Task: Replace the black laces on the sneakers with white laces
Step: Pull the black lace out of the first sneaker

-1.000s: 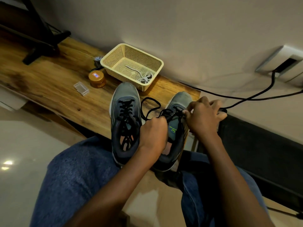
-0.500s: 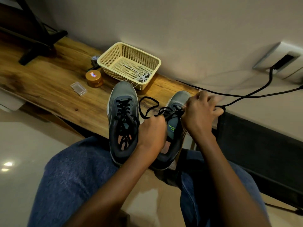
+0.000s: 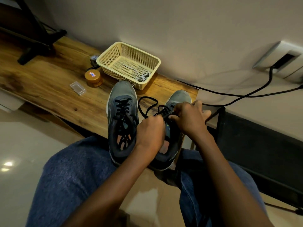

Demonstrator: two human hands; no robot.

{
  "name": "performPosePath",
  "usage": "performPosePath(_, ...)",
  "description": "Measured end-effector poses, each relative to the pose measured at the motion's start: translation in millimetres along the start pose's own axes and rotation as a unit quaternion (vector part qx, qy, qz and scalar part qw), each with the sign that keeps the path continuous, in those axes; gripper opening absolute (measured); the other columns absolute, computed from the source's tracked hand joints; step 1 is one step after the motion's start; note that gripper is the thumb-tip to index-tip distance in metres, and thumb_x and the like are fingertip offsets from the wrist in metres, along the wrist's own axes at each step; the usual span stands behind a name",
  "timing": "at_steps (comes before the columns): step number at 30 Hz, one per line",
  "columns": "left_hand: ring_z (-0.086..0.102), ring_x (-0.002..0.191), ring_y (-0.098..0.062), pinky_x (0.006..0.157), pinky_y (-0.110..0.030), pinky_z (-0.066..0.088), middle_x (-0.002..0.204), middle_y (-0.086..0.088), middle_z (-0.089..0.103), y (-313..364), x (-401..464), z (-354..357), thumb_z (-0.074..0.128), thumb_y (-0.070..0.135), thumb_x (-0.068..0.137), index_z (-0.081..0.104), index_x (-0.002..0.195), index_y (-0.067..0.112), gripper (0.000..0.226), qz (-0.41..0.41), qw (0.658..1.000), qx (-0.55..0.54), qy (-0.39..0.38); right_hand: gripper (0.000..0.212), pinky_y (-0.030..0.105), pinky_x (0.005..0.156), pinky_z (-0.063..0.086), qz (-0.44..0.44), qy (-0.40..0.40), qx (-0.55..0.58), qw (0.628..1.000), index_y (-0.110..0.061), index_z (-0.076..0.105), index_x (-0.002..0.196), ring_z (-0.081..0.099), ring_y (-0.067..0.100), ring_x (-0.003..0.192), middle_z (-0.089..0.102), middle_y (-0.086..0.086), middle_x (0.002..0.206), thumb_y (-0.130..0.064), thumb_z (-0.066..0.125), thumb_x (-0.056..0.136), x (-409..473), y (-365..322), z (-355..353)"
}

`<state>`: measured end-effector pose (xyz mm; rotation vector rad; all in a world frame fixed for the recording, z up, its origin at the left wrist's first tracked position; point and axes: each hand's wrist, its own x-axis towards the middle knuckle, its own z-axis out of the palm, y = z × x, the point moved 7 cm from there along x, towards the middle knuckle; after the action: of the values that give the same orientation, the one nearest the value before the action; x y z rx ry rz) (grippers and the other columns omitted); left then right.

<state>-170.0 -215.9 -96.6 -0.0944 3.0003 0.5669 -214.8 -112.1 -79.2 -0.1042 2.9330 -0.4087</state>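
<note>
1. Nearest you, both sneakers sit at the desk's near edge, heels hanging over toward your knees. Your left hand [image 3: 150, 131] is curled up pinching the black lace [image 3: 147, 105] of the right sneaker [image 3: 177, 99]; your right hand [image 3: 190, 118] pinches the same lace over the eyelets.
2. So you're on the unlacing step, right sneaker first, I'd say. Next move calls for easing the lace out row by row, not yanking.
3. The left sneaker [image 3: 122, 95] just beside it is fully laced in black.
4. Further back, by the desk's far edge, the white laces [image 3: 141, 77] wait in the basket [image 3: 105, 58].
</note>
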Motion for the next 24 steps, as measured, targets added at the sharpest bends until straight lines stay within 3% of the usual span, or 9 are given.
performPosePath(5,0.064,0.095,-0.029,0.067,-0.032,0.045,0.101,-0.011,0.065,3,0,-1,0.047,0.019,0.099,0.058,0.107,0.010,0.017,-0.001,1.000,0.001,0.009,0.011,0.042,0.086,0.025,0.008,0.091,0.024,0.996,-0.019,0.065,0.094,0.030,0.025,0.116,0.060,0.002,0.098,-0.029,0.061,0.091,-2,2,-8)
performPosePath(10,0.063,0.097,-0.031,0.071,-0.036,0.048,0.103,-0.012,0.065,3,2,-3,0.045,0.018,0.099,0.058,0.105,0.009,0.017,-0.001,1.000,0.005,0.003,0.006,0.035,0.077,0.012,0.074,0.204,0.091,0.972,-0.019,0.063,0.095,0.030,0.022,0.112,0.060,0.002,0.104,-0.024,0.061,0.091,-8,13,-26)
performPosePath(12,0.063,0.098,-0.031,0.073,-0.037,0.048,0.104,-0.013,0.064,1,2,-2,0.046,0.018,0.099,0.058,0.104,0.009,0.016,-0.003,1.000,0.010,-0.004,0.006,0.038,0.079,0.014,0.068,0.169,0.079,0.980,-0.023,0.062,0.096,0.031,0.022,0.116,0.061,-0.001,0.104,-0.026,0.060,0.092,-5,15,-25)
performPosePath(16,0.063,0.097,-0.030,0.072,-0.036,0.048,0.104,-0.013,0.064,-1,0,-2,0.044,0.019,0.100,0.058,0.105,0.008,0.019,-0.008,1.000,0.008,0.000,0.007,0.045,0.086,0.023,0.054,0.015,0.032,0.998,-0.028,0.066,0.096,0.026,0.027,0.125,0.063,-0.003,0.105,-0.031,0.061,0.091,-1,13,-4)
performPosePath(22,0.062,0.098,-0.030,0.072,-0.035,0.047,0.105,-0.012,0.063,0,0,-1,0.048,0.020,0.098,0.058,0.105,0.008,0.016,-0.010,1.000,0.017,-0.010,0.019,0.047,0.090,0.026,0.042,0.008,0.018,0.999,-0.017,0.070,0.091,0.026,0.029,0.125,0.061,0.003,0.102,-0.034,0.063,0.090,2,5,1)
performPosePath(24,0.063,0.097,-0.029,0.072,-0.035,0.048,0.104,-0.012,0.063,0,0,-1,0.049,0.020,0.098,0.058,0.105,0.009,0.016,-0.015,1.000,0.015,-0.009,0.014,0.045,0.089,0.028,0.019,0.044,0.023,0.999,-0.016,0.067,0.089,0.030,0.027,0.119,0.060,0.003,0.103,-0.029,0.062,0.091,0,-1,-3)
